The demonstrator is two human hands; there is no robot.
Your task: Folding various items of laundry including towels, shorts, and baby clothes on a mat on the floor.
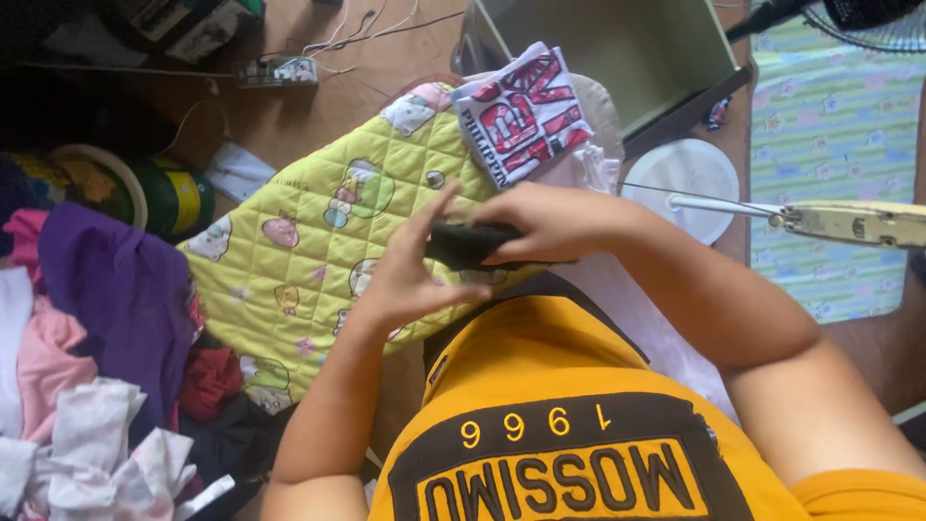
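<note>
Both my hands meet over a small black folded cloth, held just above a yellow quilted pad with cartoon prints. My left hand cups the cloth's left end with the fingers spread upward. The right end is covered by my right hand, whose fingers curl over it. A folded white garment with red lettering lies on the pad's far end, beyond my hands. My yellow shirt fills the bottom of the view.
A heap of purple, pink, white and red clothes lies at the left. Beyond the pad stand a green box, a white round lid and a power strip. A patterned mat is at the right.
</note>
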